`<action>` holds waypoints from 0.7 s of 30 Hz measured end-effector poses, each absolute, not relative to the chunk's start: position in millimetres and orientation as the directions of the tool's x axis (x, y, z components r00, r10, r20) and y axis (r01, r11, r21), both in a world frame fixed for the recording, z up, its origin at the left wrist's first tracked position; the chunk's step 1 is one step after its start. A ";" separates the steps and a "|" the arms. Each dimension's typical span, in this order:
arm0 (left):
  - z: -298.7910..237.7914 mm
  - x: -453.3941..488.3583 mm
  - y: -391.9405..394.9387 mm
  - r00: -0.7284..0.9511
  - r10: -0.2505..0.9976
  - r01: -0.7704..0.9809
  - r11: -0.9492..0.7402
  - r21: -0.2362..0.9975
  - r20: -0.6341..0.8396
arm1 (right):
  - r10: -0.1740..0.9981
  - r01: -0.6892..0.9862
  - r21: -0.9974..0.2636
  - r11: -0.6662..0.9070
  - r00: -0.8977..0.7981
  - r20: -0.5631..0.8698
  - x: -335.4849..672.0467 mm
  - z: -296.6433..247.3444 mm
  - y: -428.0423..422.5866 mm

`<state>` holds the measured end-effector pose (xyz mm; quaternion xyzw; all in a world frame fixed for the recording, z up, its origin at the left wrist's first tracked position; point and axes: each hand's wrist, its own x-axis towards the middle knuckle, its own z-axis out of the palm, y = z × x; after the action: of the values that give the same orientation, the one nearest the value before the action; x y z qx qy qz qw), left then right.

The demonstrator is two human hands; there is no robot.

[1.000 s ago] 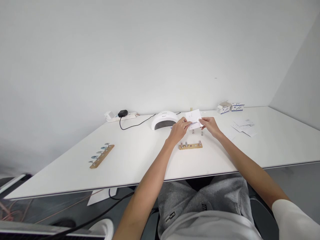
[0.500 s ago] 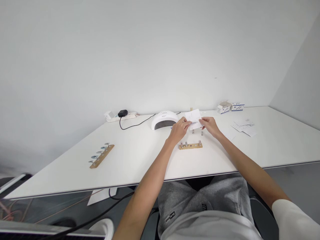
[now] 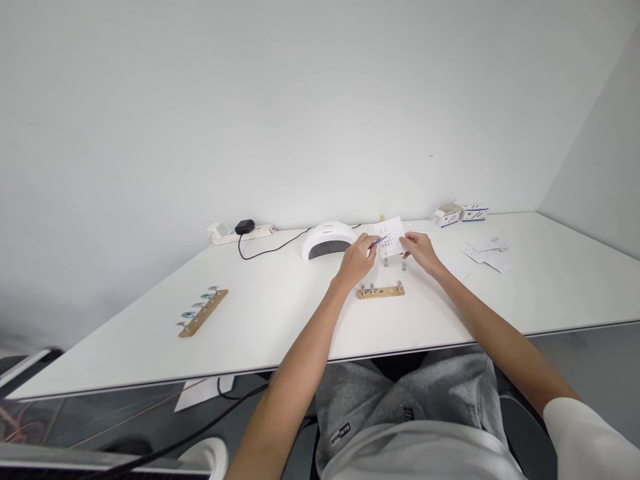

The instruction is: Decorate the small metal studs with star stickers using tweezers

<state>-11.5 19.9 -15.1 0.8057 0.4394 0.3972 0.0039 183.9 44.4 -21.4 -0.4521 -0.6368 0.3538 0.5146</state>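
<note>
My right hand pinches the right edge of a white card, which carries rows of small marks and is held up above the table. In my left hand is a slim blue-purple pointed tool; its tip lies over the left part of the card. Whether it is a pair of tweezers I cannot make out. Two small clear-and-metal stands are just below the card. Nearer to me lies a short wooden strip with several similar stands on it.
Behind my left hand sits a white dome-shaped lamp. To the left lies a wooden bar with shiny discs on stands. More white cards and small boxes are on the right. A power strip runs along the wall.
The tool in my left hand has drawn back to the left and tilted upward, so more of the card's marks show. My right hand has barely moved.
</note>
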 end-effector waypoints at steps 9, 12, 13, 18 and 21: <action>-21.7 -6.7 23.6 0.304 0.721 0.750 -0.584 0.311 0.623 | 0.945 0.176 -0.929 0.326 -0.086 0.315 182.4 -21.4 44.1; -21.6 -5.9 23.7 0.302 0.728 0.762 -0.572 0.304 0.615 | 0.947 0.157 -0.934 0.321 -0.078 0.312 180.9 -19.2 42.3; -21.3 -5.7 23.5 0.302 0.732 0.766 -0.568 0.302 0.611 | 0.947 0.152 -0.935 0.319 -0.075 0.311 180.6 -18.6 41.8; -21.1 -5.2 23.1 0.307 0.739 0.773 -0.561 0.295 0.600 | 0.947 0.129 -0.939 0.318 -0.077 0.311 180.6 -18.5 41.5; -21.8 -5.3 23.1 0.308 0.737 0.773 -0.562 0.293 0.602 | 0.947 0.129 -0.938 0.320 -0.073 0.313 181.1 -19.4 42.3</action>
<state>-5.3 23.1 -21.8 0.8082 0.4673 0.3575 -0.0253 181.1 42.3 -19.4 -0.4337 -0.6203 0.3896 0.5247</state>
